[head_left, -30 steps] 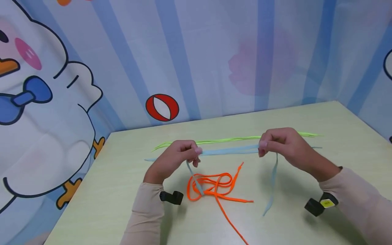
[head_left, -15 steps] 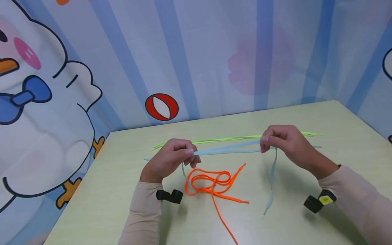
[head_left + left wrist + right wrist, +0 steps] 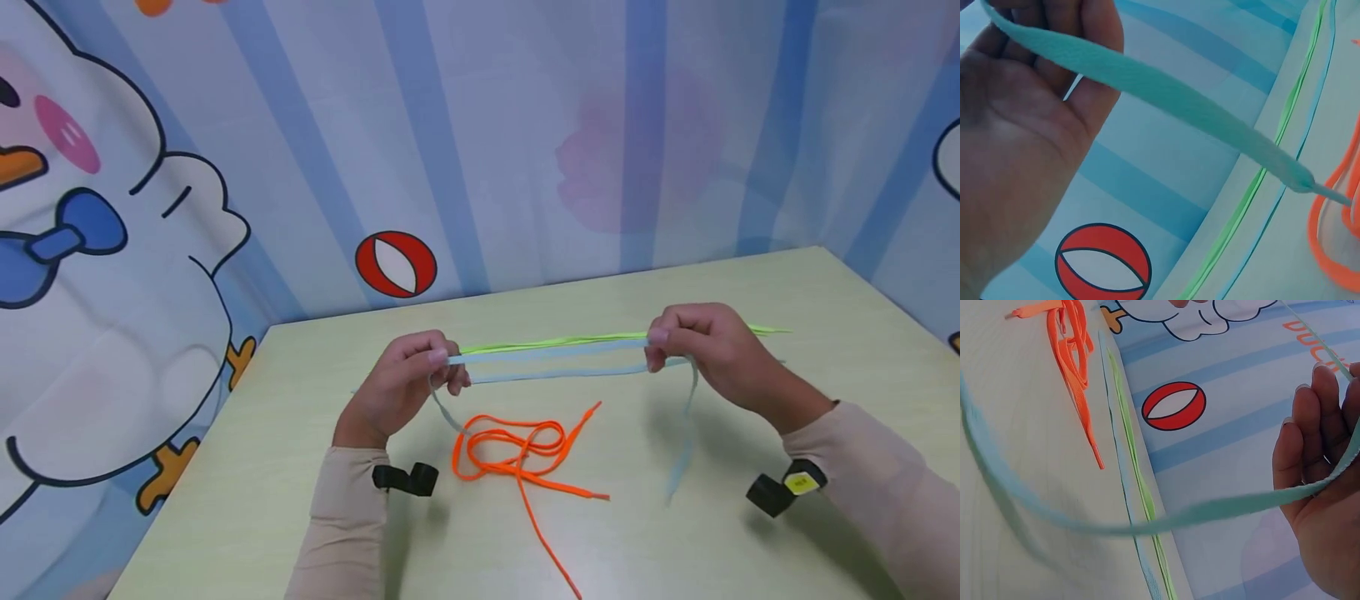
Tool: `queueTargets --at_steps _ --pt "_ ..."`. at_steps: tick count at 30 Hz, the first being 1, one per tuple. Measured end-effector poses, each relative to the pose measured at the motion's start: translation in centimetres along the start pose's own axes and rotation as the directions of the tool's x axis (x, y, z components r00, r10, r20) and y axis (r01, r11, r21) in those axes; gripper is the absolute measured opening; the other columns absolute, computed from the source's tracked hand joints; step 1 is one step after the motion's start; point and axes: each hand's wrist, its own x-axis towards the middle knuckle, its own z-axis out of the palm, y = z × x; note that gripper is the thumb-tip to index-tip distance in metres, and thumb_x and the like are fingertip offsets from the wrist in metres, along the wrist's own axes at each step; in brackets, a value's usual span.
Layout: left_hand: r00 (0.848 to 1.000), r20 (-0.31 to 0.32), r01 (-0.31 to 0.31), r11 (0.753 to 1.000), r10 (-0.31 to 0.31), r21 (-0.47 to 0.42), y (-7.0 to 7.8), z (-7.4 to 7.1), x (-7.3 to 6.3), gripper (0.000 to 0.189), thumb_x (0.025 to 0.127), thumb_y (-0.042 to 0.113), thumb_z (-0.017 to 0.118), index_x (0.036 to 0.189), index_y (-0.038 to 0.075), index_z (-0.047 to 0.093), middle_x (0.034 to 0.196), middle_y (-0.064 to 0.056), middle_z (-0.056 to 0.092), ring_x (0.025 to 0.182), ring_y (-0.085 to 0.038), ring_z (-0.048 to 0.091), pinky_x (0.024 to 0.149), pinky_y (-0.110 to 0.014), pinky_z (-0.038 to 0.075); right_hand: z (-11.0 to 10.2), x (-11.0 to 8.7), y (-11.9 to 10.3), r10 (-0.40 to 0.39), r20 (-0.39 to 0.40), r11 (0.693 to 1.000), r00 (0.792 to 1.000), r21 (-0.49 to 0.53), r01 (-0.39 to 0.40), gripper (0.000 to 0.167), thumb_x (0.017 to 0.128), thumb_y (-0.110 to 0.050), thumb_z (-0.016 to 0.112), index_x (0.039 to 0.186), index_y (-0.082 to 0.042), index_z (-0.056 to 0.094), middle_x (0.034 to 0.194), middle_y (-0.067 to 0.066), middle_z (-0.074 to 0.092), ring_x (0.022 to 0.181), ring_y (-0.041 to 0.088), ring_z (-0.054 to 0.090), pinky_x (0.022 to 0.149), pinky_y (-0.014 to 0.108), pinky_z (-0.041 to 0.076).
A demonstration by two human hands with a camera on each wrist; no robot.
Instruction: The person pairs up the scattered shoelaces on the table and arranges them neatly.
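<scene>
A light blue shoelace (image 3: 551,354) is stretched above the table between both hands. My left hand (image 3: 405,375) pinches it between thumb and fingers, and one short end with a tip (image 3: 1297,178) hangs down across the palm in the left wrist view. On the other side my right hand (image 3: 701,346) pinches it too; its loose tail (image 3: 1229,509) curves away from the palm in the right wrist view. Another light blue shoelace (image 3: 555,375) lies straight on the table below. Behind it runs a bright green shoelace (image 3: 570,341), folded into several strands.
An orange shoelace (image 3: 517,471) lies loosely coiled on the pale table (image 3: 225,467) in front of the hands, one end trailing toward the near edge. A printed curtain (image 3: 510,150) with a red-and-white ball hangs behind the table. A black camera mount sits on each wrist.
The hands have moved apart and slightly up, pulling the held light blue shoelace straight. Its left tail has swung off the orange shoelace's middle, and the orange one has shifted slightly left.
</scene>
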Motion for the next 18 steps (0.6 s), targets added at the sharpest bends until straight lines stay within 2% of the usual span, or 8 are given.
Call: queueTargets --at_steps 7,18 --pt "0.992 -0.122 -0.035 0.997 0.026 -0.073 -0.8 -1.1 -0.2 0.03 0.1 0.013 0.04 0.073 0.012 0.054 0.075 -0.002 0.051 0.074 -0.02 0.054 0.085 -0.039 0.048 -0.3 0.0 0.3 -0.009 0.009 1.0 1.0 0.03 0.009 0.027 0.101 0.005 0.045 0.081 0.004 0.062 0.079 0.01 0.063 0.078 0.023 0.061 0.081 0.029 0.051" --pt "0.971 -0.227 0.041 0.988 -0.075 -0.149 -1.7 -2.0 -0.8 0.024 0.1 0.015 0.042 0.083 0.01 0.059 0.071 -0.003 0.049 0.073 -0.02 0.054 0.082 -0.034 0.048 -1.1 -0.2 1.2 -0.001 -0.005 0.996 1.0 0.091 0.002 0.027 0.102 0.004 0.042 0.086 0.004 0.063 0.082 0.007 0.063 0.079 0.021 0.062 0.08 0.029 0.053"
